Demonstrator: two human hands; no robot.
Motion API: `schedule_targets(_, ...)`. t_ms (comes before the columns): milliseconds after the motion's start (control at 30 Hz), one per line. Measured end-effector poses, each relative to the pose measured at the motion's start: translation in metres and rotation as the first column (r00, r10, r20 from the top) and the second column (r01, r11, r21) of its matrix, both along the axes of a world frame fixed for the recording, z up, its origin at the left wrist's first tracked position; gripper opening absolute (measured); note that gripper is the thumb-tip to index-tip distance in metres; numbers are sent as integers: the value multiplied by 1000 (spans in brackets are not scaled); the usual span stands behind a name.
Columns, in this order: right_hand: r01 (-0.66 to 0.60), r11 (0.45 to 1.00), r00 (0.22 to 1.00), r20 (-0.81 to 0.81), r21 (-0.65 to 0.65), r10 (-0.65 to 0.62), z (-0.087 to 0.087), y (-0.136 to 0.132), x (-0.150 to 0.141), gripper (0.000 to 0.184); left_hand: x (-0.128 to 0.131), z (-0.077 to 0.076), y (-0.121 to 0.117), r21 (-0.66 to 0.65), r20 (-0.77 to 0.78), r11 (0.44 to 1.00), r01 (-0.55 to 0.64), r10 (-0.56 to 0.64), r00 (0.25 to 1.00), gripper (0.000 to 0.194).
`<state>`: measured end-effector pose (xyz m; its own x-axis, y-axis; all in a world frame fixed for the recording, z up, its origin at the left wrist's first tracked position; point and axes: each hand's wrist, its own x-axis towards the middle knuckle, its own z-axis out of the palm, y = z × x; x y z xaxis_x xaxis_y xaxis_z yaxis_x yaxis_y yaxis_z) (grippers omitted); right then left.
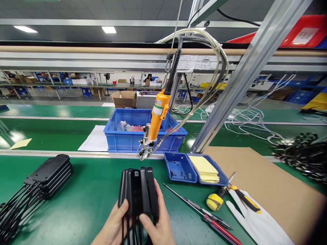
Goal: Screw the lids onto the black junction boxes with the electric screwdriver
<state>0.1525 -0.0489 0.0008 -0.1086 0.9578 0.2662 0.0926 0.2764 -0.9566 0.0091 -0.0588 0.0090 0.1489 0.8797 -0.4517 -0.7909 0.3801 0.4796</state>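
Observation:
Several flat black plastic units with cables stand on edge, side by side, between my two hands near the bench's front. My left hand grips their left side, its thumb on the front faces. On the right side, my right hand wraps the outermost unit, thumb across the front. Black cables run down from the units between my palms. To the left lies a stack of similar black units, cables trailing toward the lower left corner. An orange electric screwdriver hangs just beyond my hands.
A blue crate holds bagged parts behind the screwdriver. Small blue bins, one with yellow paper slips, sit to the right. Nearby lie a red-handled screwdriver, a yellow-black screwdriver and a white glove. A metal post rises at right.

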Motion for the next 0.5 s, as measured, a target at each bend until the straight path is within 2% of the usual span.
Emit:
schedule_targets(67,94,995,992,90,-24,-92,1,0,-4,97,3,-3,0,15,-23,1000,-22,23,999,52)
schedule_targets(133,132,989,988,84,-61,-126,3,1,-5,103,3,-6,1,25,-15,1000,-11,11,1000,51)
schedule_targets(233,57,987,993,-95,-149,-71,5,3,-1,102,-4,-8,3,18,58,998,66,-67,996,45)
schedule_targets(300,2,987,984,-174,-162,-31,6,4,1,102,-7,-8,2,19,76,996,85,-86,993,45)
schedule_targets(367,17,992,993,-116,-122,-31,6,3,3,103,-6,-5,1,19,37,997,69,-70,997,50)
schedule_targets(500,133,991,983,133,-19,-129,6,2,0,111,4,0,-5,98,-51,995,10,-5,999,64)
